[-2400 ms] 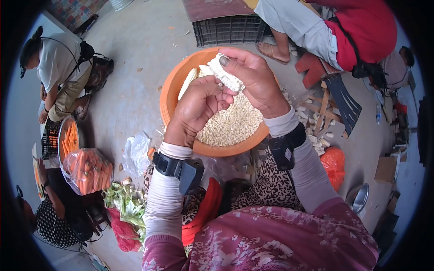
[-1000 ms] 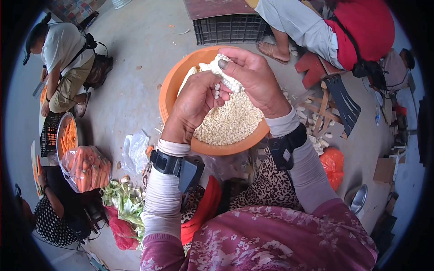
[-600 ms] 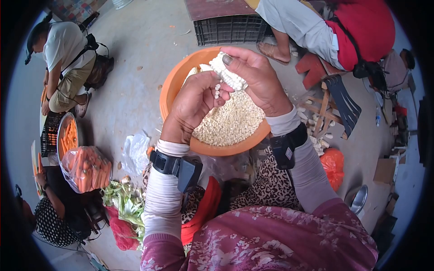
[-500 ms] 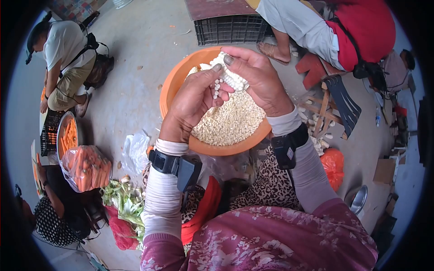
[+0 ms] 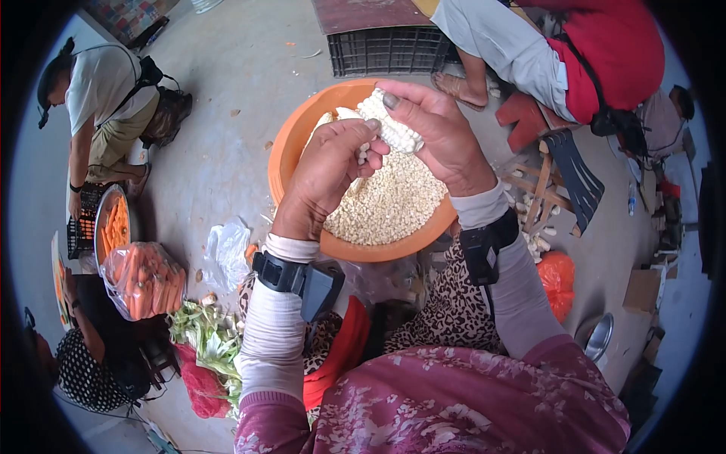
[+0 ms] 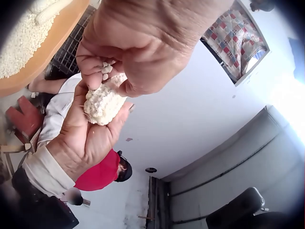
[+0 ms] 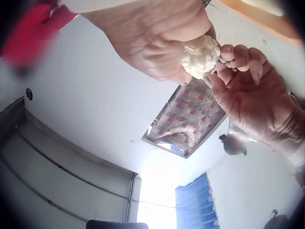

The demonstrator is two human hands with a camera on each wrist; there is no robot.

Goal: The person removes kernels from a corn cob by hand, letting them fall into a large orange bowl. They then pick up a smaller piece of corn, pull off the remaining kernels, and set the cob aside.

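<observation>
My right hand [image 5: 442, 136] grips an ear of white corn [image 5: 398, 129] over the basin, its thumb along the upper side. Against the ear's left side works my left hand [image 5: 325, 170], thumb tip at the kernel rows. Several loose corn kernels [image 6: 106, 70] sit in the left hand's curled fingers. In the right wrist view the blunt end of the ear [image 7: 200, 57] shows between both hands. Below them stands an orange basin [image 5: 283, 163], filled with shelled corn kernels [image 5: 386, 204]. More whole ears lie at its far left side, partly hidden by the left hand.
A bag of carrots [image 5: 144, 280] and a metal bowl of cut carrots [image 5: 115, 223] stand left. Corn husks [image 5: 208, 337] lie near my left elbow. Right of the basin are bare cobs, a wooden stool [image 5: 544, 181] and a red bag [image 5: 556, 284]. Other people sit around.
Both hands and the ear have shifted slightly right. The left thumb has moved along the ear, and kernels have gathered in the left fingers. The person at left reaches lower.
</observation>
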